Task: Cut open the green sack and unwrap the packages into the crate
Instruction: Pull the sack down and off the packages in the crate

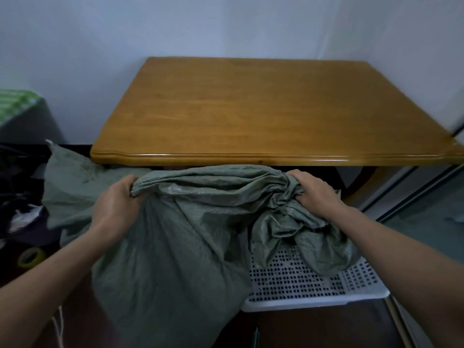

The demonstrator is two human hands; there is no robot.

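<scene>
A bulky green woven sack (175, 259) stands on the floor in front of me, just below the table edge. My left hand (115, 204) grips the sack's top fold on the left. My right hand (313, 192) grips the bunched, twisted neck of the sack on the right. A loose flap of the sack drapes down over a white perforated plastic crate (313, 290), which sits on the floor at the lower right. No packages show; whatever the sack holds is hidden.
A wooden table (271, 109) stands against the wall straight ahead. A second green sack (72, 177) lies behind on the left. A roll of yellow-green tape (31, 257) lies on the dark floor at left, beside dark clutter. A glass door frame runs along the right.
</scene>
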